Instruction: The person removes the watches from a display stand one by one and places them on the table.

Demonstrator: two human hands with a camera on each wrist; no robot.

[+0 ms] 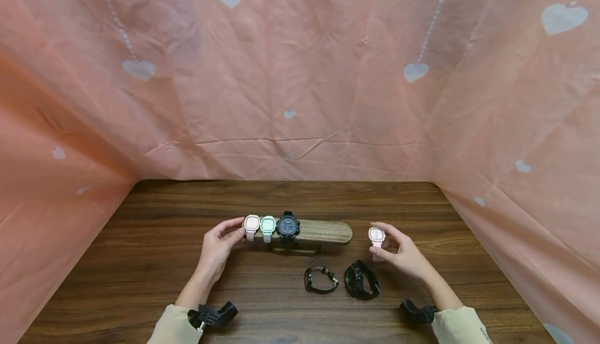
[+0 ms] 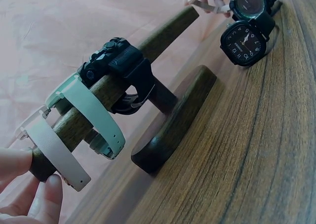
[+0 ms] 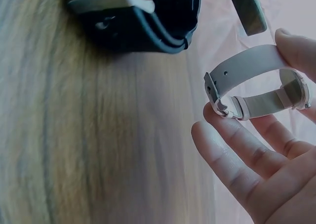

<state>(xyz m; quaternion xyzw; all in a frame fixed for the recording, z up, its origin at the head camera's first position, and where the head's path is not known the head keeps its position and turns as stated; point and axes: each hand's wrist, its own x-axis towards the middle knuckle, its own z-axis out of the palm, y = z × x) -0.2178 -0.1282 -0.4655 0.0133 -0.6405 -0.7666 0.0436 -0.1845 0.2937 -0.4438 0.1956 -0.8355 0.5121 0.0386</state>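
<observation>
My right grip (image 1: 400, 250) pinches a pink watch (image 1: 376, 234) by its case and strap, holding it above the desk (image 1: 187, 198), to the right of the stand's wooden bar (image 1: 323, 231) and apart from its free end. My left grip (image 1: 217, 247) is closed on the bar's other end, just beside another pink watch (image 1: 252, 222); a mint watch (image 1: 268, 224) and a black watch (image 1: 288, 226) come next along the bar. As I judge it, the step is threading the held loop onto that free end, so I'd turn its opening square to the bar, keep the dial uppermost and slide it in without letting the strap snag on the tip. The left should brace the end firmly, since a push from the right could shift the stand. I'd also pass clear of the square watch (image 1: 307, 280) and the bulky watch (image 1: 350, 281) lying nearer me. From the head I get the spacing along the bar, but only the right wrist view shows the held strap's buckle (image 3: 215, 98) fastened and the loop's inside open. The left wrist view alone gives me the stand's thick base (image 2: 174, 120) clearly, and the square watch's numbered dial, which the head view shows edge-on.
</observation>
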